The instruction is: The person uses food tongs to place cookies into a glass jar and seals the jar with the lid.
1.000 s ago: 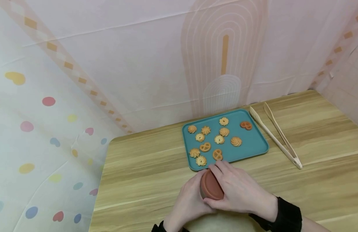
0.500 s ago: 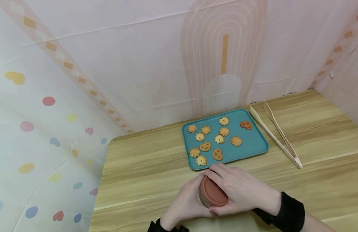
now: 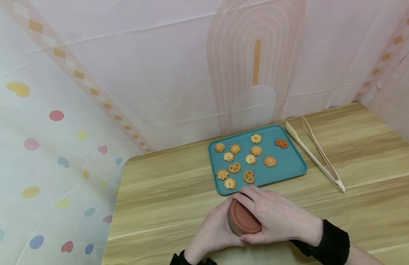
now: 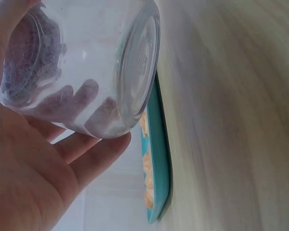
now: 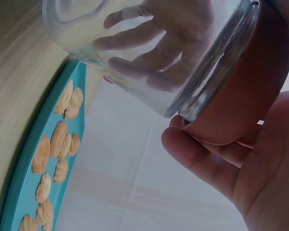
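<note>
A clear glass jar (image 4: 82,57) is tilted above the table, its base facing down in the left wrist view. My left hand (image 3: 213,230) grips the jar's body, fingers wrapped round the far side and visible through the glass. My right hand (image 3: 278,217) holds the reddish-brown lid (image 3: 245,218), fingers curled over its edge and thumb at the near side. In the right wrist view the lid sits at the jar's mouth, with a clear ridged band showing between lid and glass. No contents show inside the jar.
Just beyond the hands lies a teal tray (image 3: 287,171) with several cookies and pretzels, including a swirled cookie (image 3: 270,161). Pale tongs (image 3: 318,158) rest spread on the wooden table (image 3: 158,206), right of the tray. A patterned cloth (image 3: 158,73) hangs behind.
Both hands and the jar have shifted slightly toward me, uncovering the lower pretzel. The lid's top has tipped more into view. During the last half second they are almost still.
</note>
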Demonstrator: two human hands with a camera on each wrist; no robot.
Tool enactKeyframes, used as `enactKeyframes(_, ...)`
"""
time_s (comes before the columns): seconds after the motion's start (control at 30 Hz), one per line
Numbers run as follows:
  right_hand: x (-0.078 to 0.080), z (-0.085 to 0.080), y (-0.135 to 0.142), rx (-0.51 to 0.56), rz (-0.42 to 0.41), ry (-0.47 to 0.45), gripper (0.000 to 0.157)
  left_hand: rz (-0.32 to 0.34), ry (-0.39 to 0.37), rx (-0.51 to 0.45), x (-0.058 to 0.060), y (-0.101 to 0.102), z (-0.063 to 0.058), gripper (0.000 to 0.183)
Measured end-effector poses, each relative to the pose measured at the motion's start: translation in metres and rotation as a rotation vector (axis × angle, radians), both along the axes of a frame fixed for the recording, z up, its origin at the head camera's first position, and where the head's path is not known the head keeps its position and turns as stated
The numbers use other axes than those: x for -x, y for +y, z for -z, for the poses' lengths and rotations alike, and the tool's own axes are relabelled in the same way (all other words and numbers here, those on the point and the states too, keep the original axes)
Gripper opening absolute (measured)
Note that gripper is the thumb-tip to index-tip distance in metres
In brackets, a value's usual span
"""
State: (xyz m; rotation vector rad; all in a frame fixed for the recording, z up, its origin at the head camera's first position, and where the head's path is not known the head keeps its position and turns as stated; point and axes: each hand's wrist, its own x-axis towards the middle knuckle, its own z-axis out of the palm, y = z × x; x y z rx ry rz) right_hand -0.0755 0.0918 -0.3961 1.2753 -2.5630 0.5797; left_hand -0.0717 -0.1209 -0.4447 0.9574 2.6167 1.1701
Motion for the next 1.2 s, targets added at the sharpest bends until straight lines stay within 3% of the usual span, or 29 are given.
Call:
enactKeyframes(0.13,-0.003,0.0,0.002,0.006,0.032,-0.023,0.094,-0.028,0.035,0.017,-0.001,0.002,0.0,0.1)
enactKeyframes(0.23,-0.006,-0.002,0.001,0.015,0.114,-0.036,0.104,-0.07,0.06,0.022,-0.003,0.004,-0.002,0.098)
enactKeyframes(0.4,-0.012,-0.004,-0.004,0.015,0.29,-0.029,0.107,-0.161,0.072,0.032,-0.006,0.009,-0.004,0.089)
enactKeyframes(0.53,-0.016,-0.002,-0.008,0.007,0.343,-0.063,0.109,-0.204,0.108,0.086,-0.008,0.012,-0.005,0.087)
enactKeyframes(0.77,-0.017,0.001,-0.012,0.014,0.362,-0.084,0.108,-0.205,0.139,0.131,-0.011,0.013,-0.005,0.09)
enactKeyframes(1.0,-0.016,0.002,-0.013,0.023,0.347,-0.047,0.087,-0.2,0.102,0.126,-0.011,0.014,-0.005,0.092)
enactKeyframes(1.2,-0.013,0.001,-0.01,0.014,0.284,-0.033,0.077,-0.161,0.073,0.075,-0.008,0.011,-0.003,0.092)
